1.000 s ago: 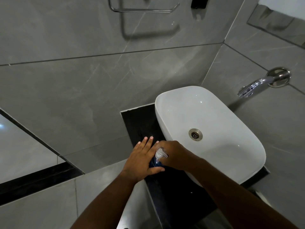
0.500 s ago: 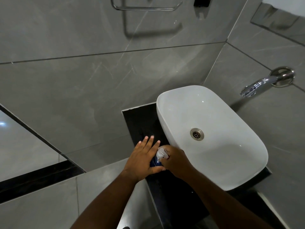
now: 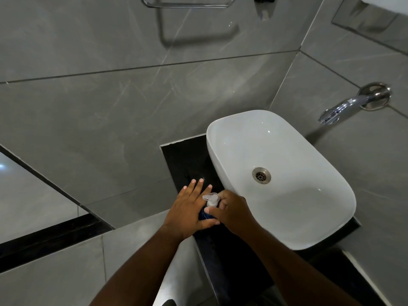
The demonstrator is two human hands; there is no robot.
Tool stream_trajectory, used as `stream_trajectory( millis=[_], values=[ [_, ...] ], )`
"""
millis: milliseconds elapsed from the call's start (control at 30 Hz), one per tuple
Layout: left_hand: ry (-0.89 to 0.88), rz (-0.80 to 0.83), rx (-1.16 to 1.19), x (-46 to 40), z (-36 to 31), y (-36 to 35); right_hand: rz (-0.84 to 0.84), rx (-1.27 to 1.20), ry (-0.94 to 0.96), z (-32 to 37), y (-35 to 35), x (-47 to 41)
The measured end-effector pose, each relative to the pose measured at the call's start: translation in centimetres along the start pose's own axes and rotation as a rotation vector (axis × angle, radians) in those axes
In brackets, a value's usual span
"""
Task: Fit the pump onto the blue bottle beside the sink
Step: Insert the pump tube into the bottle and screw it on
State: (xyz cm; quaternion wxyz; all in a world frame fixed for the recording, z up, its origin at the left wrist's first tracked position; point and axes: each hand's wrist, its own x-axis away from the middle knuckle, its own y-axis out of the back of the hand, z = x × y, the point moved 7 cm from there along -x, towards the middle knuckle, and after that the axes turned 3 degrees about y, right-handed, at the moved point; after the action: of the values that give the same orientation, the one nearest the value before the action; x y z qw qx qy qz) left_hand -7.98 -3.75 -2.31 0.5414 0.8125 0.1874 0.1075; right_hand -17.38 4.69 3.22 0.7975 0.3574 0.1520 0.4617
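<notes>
A blue bottle (image 3: 204, 214) stands on the black counter (image 3: 189, 164) just left of the white sink (image 3: 287, 208). Only a sliver of its blue body shows between my hands. A clear white pump (image 3: 211, 199) sits on top of it, its spout pointing left. My left hand (image 3: 189, 210) wraps the bottle from the left, thumb across the front and fingers stretched out past it. My right hand (image 3: 231, 212) grips the pump collar from the right with thumb and fingers.
A chrome tap (image 3: 351, 104) juts from the grey tiled wall above the sink's far right. A chrome towel rail (image 3: 187, 4) hangs on the wall at the top. The counter's front edge drops off below my forearms.
My right hand has turned on the pump collar, and the pump spout now points left over my left hand. The left hand stays on the bottle. The view shifted slightly.
</notes>
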Motion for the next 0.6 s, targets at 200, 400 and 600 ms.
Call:
stream_trajectory(
  millis=[200,400,600],
  values=[
    [-0.001,-0.009,0.004,0.0,0.0,0.0,0.085,-0.003,0.093,0.4,-0.4,0.0],
    [-0.004,-0.008,0.003,0.1,0.1,-0.3,0.007,0.022,0.006,0.0,0.4,-0.2],
    [-0.004,-0.013,0.004,0.1,0.0,-0.1,0.116,-0.011,0.086,1.0,0.7,-0.2]
  ],
)
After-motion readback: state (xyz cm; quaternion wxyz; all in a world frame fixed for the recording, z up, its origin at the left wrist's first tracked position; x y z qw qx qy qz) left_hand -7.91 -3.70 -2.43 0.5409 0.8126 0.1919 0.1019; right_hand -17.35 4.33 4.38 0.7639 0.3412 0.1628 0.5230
